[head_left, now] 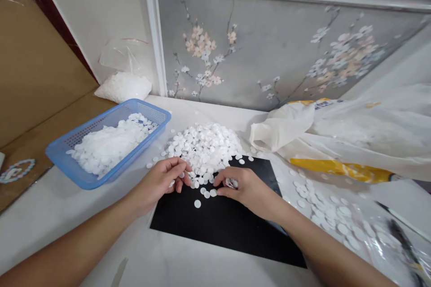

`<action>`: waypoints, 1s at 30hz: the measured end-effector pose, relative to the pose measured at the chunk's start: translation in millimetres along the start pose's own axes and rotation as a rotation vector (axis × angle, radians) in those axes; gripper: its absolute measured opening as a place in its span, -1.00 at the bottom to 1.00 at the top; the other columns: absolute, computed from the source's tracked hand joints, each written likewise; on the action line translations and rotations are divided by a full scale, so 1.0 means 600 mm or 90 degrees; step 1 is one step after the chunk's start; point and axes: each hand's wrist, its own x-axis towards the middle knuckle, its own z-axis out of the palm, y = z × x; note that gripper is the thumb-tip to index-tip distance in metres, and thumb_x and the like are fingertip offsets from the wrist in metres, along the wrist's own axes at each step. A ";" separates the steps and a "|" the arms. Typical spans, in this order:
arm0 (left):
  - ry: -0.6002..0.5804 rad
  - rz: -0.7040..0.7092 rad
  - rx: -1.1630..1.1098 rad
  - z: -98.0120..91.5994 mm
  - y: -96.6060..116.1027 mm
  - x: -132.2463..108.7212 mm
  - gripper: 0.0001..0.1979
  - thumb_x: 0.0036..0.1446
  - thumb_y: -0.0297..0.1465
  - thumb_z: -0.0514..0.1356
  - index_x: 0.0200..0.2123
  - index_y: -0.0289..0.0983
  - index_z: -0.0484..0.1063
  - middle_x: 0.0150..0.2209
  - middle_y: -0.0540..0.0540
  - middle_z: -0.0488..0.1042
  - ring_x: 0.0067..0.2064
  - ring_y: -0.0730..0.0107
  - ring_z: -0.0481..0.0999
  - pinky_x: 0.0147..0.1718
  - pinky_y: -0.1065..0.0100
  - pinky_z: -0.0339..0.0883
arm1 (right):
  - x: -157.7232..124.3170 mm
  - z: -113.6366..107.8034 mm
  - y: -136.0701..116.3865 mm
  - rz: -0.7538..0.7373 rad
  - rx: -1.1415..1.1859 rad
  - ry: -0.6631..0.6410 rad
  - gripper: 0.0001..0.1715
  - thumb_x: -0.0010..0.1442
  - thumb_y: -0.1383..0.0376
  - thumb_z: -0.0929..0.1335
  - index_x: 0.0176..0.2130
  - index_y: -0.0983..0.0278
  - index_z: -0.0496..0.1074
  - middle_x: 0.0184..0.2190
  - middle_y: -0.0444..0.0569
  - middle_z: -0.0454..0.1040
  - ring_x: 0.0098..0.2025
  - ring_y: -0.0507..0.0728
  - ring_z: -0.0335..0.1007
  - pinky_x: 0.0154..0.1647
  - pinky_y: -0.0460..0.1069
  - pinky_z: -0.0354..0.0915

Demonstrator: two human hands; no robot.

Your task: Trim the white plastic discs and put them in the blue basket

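Observation:
A heap of small white round discs (205, 145) lies on the far end of a black mat (222, 224) on a white table. My left hand (161, 179) rests at the heap's near left edge, fingers curled down onto the discs. My right hand (240, 186) sits at the near right edge, fingers curled around a few white discs (231, 183). Three loose discs (205, 193) lie on the black mat between the hands.
A blue plastic basket (84, 179) with white discs stands at the left. A clear bag (123, 85) of white pieces sits behind it by the wall. A white and yellow plastic bag (336, 143) lies at the right. More discs (323, 208) lie in clear plastic near right.

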 end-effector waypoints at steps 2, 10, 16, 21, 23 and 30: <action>0.005 0.036 0.060 -0.004 -0.005 0.004 -0.75 0.12 -0.20 0.10 -0.30 -0.27 0.38 -0.46 0.01 0.43 -0.52 0.53 0.28 -0.52 0.47 0.12 | -0.001 0.002 -0.006 -0.001 0.012 -0.019 -0.90 0.08 0.33 0.36 -0.33 0.18 0.49 -0.35 -0.16 0.49 -0.36 0.05 0.32 -0.32 -0.06 0.17; 0.025 0.170 0.364 0.009 -0.019 0.004 -0.84 0.13 -0.29 0.08 -0.38 -0.20 0.41 -0.46 0.06 0.43 -0.45 0.44 0.35 -0.47 0.42 0.13 | -0.001 0.011 -0.025 0.082 0.006 -0.036 -0.93 0.02 0.36 0.41 -0.43 0.23 0.41 -0.57 -0.25 0.29 -0.56 -0.04 0.10 -0.52 -0.12 0.04; 0.034 0.194 0.460 0.023 -0.020 0.004 -0.93 0.11 -0.32 0.13 -0.39 -0.18 0.35 -0.47 0.08 0.42 -0.45 0.41 0.36 -0.46 0.41 0.11 | -0.003 0.021 -0.039 0.056 -0.023 -0.003 -0.87 0.04 0.33 0.42 -0.47 0.26 0.37 -0.55 -0.23 0.30 -0.55 -0.04 0.09 -0.51 -0.12 0.04; 0.010 0.209 0.480 0.023 -0.019 0.002 -0.93 0.12 -0.40 0.07 -0.40 -0.19 0.31 -0.48 0.09 0.39 -0.48 0.44 0.32 -0.48 0.43 0.07 | -0.003 0.015 -0.032 0.086 -0.040 -0.008 -0.80 0.05 0.24 0.42 -0.50 0.27 0.37 -0.63 -0.24 0.22 -0.58 -0.03 0.04 -0.54 -0.11 0.00; -0.017 0.231 0.477 0.019 -0.016 -0.001 -0.89 0.12 -0.45 0.03 -0.42 -0.20 0.30 -0.49 0.08 0.36 -0.49 0.45 0.29 -0.49 0.44 0.06 | -0.004 0.006 -0.023 0.109 -0.039 -0.022 -0.80 0.05 0.23 0.41 -0.51 0.26 0.39 -0.66 -0.24 0.18 -0.58 -0.02 0.04 -0.55 -0.10 -0.01; -0.096 0.215 0.483 0.000 -0.005 -0.012 -0.86 0.01 -0.51 0.03 -0.46 -0.21 0.35 -0.52 0.07 0.32 -0.51 0.47 0.23 -0.51 0.44 0.02 | -0.010 -0.023 -0.002 0.056 -0.032 -0.066 -0.90 0.07 0.32 0.36 -0.48 0.24 0.41 -0.55 -0.17 0.38 -0.47 0.03 0.24 -0.47 -0.09 0.09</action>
